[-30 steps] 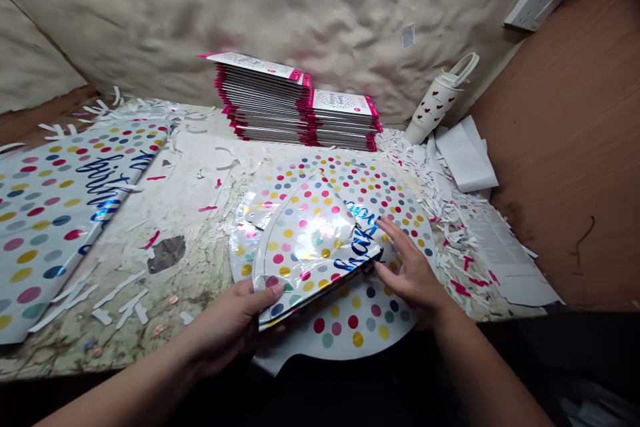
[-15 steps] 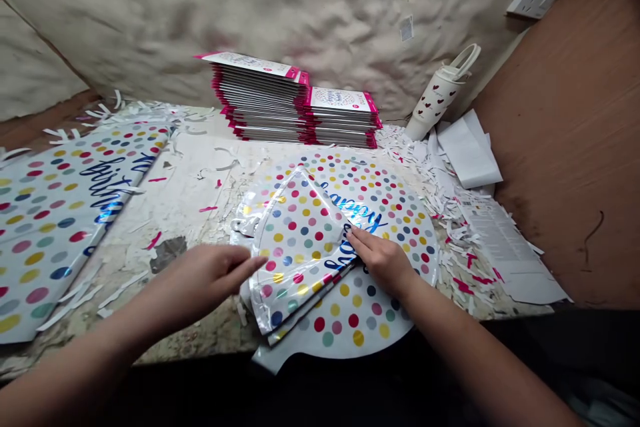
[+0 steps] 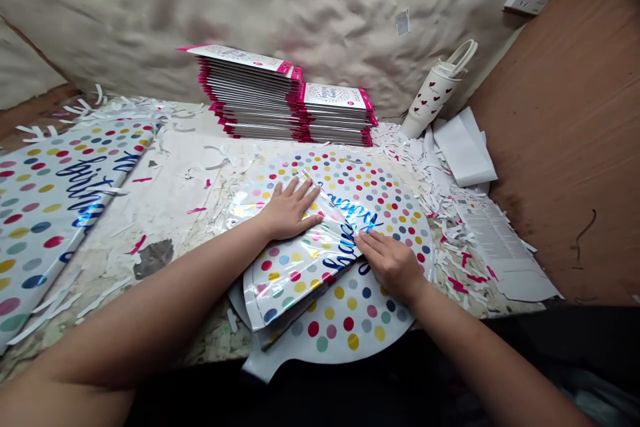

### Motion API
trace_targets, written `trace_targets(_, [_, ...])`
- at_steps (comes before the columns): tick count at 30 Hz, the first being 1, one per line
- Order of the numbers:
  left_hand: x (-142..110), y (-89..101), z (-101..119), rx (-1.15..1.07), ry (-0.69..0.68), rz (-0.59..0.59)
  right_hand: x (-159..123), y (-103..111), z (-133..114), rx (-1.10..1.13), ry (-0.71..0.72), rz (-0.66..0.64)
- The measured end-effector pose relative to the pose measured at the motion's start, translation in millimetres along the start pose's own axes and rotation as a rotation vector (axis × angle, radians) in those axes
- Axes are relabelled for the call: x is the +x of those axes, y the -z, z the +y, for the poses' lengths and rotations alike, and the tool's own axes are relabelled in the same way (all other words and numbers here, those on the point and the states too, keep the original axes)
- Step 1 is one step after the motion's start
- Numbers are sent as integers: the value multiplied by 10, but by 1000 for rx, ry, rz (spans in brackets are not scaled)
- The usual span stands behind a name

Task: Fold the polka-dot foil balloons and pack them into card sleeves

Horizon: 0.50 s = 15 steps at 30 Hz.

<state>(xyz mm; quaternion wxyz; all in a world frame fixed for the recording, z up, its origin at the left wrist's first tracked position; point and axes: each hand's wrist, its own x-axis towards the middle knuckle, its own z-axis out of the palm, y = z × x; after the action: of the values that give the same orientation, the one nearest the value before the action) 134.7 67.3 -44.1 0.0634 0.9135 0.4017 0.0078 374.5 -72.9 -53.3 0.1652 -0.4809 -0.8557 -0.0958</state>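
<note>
The left hand point(image 3: 290, 210) lies flat and open on the folded-over half of a round foil balloon point(image 3: 350, 307), fingers spread, clamping nothing. Just beside it, the right hand point(image 3: 390, 265) is also open, its fingers close together and pressed on the fold near the blue lettering. The dotted balloon lies directly under both hands, folded over on itself, with its tab point(image 3: 260, 367) pointing toward the person. Beyond the hands, against the wall, stand two stacks of packaged balloons point(image 3: 255, 97). Left of the hands lies another dotted balloon point(image 3: 60, 193). To the right are paper shreds point(image 3: 440, 200), a heart-print tumbler point(image 3: 430, 97) and a printed sheet point(image 3: 500, 247).
</note>
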Motion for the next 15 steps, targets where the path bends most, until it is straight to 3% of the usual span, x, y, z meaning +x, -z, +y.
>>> trace_targets(4, [-43, 57, 142, -6, 13, 33, 21, 196, 20, 56, -97, -146])
trace_targets(7, [-131, 167, 268, -52, -211, 68, 40, 289, -36, 116, -51, -148])
trace_targets(9, [-225, 279, 313, -140, -271, 126, 52, 315, -109, 165, 38, -126])
trace_targets(15, [-635, 784, 363, -480, -75, 629, 266, 229, -501, 253, 370, -141])
